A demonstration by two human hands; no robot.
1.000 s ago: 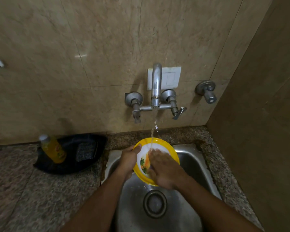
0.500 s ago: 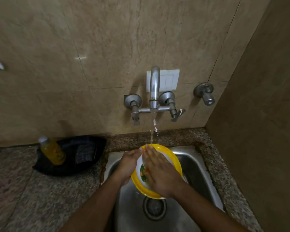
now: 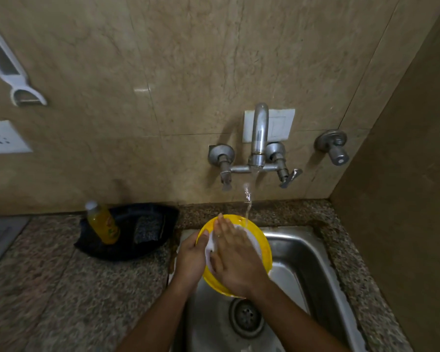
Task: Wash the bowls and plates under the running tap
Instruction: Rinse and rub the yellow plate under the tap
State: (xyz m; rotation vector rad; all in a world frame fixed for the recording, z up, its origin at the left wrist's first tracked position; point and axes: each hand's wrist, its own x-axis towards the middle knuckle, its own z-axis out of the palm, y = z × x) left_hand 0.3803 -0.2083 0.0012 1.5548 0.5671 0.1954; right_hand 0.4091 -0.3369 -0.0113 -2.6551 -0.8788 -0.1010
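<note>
A yellow-rimmed plate (image 3: 261,246) with a white centre is tilted over the steel sink (image 3: 308,257). My left hand (image 3: 191,257) grips its left rim, thumb on the front. My right hand (image 3: 235,260) lies flat across the plate's face, fingers stretched up to the top rim, hiding most of the centre. A thin stream of water (image 3: 247,201) falls from the wall tap (image 3: 259,138) onto the plate's upper edge, just right of my fingertips.
A yellow soap bottle (image 3: 103,223) and a scrub pad (image 3: 148,228) sit in a black tray (image 3: 127,246) on the speckled granite counter left of the sink. The drain (image 3: 247,317) lies below the plate. A side wall stands close on the right.
My right hand has slid up and left across the plate's face, from the lower centre to the top rim. The plate has tilted more upright. The left hand keeps its grip.
</note>
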